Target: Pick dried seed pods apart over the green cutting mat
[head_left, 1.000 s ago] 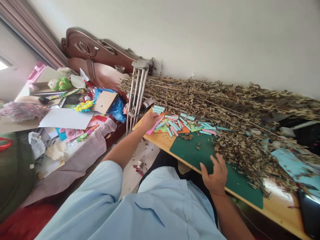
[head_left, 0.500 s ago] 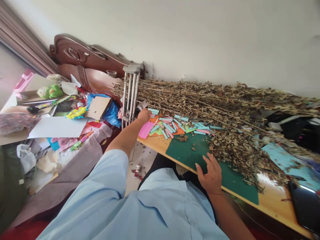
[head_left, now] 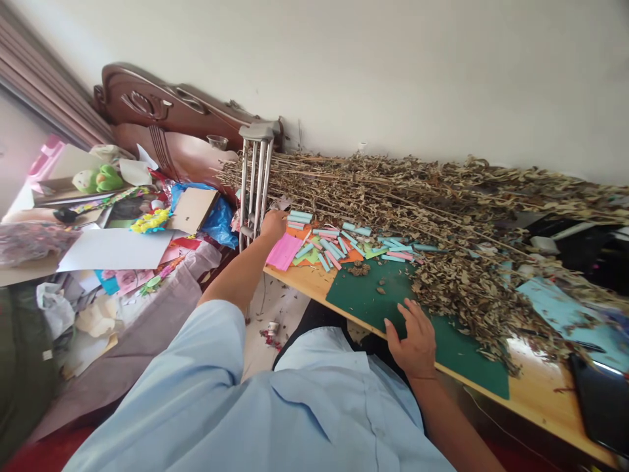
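Note:
My left hand (head_left: 272,224) reaches to the far left corner of the wooden table (head_left: 305,278). Its fingers are curled on the top corner of a pink paper sheet (head_left: 284,253) that lies flat there. Beside the sheet are several small rolled paper tubes (head_left: 334,246) in light blue and pink, on orange and green paper scraps. My right hand (head_left: 413,339) rests flat with fingers spread on a dark green cutting mat (head_left: 363,295) at the table's near edge, holding nothing.
A big heap of dried leafy branches (head_left: 442,196) covers the back and right of the table. Metal crutches (head_left: 253,183) lean at the table's left corner. A bed (head_left: 147,321) piled with paper and toys stands left. A dark device (head_left: 599,406) lies at the far right.
My left hand pulled the pink sheet out from among the tubes and laid it flat at the table's left corner. The right hand stayed on the green mat.

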The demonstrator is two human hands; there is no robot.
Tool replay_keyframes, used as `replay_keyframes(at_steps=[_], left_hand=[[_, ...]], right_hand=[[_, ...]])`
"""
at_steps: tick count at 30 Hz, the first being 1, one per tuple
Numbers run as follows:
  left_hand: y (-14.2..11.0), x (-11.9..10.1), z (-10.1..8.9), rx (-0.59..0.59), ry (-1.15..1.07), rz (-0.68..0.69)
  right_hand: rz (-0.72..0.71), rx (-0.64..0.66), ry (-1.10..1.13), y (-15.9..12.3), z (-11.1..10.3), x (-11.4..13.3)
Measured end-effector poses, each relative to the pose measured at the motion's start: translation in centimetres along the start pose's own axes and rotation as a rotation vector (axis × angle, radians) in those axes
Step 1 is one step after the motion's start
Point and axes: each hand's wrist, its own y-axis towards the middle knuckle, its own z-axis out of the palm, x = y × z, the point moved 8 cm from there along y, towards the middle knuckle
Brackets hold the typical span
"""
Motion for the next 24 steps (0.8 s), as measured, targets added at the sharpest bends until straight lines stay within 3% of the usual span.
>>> replay_keyframes(at_steps=[2,4,9,12,18,24], left_hand=[[-2.4,-1.3,-1.6,-0.110,-0.135,-0.004],[-5.9,-3.7,-1.8,-0.122,-0.232,0.047],[-15.9,-11.7,3.7,0.142,-0.447,0.262],[-19.9,-14.9,6.5,0.149,-0.590,0.278],[-21.4,-19.2,9.4,0.188,-0.645,0.362],[-20.7,-19.1,10.1,0.177,-0.639,0.377]], right_hand=[[0.001,0.005,0.008,-0.2,0.1,-0.1],[0.003,0.009,0.020,-0.3,0.2,-0.3],[-0.003,0.017,0.001,-0.2,0.1,0.0],[0.000,0.035,0.019,0.1,0.0,0.4],[0.093,0.065,0.014,0.3,0.0,-0.3],[0.156,0.039,0.075,0.5,-0.2,-0.8]])
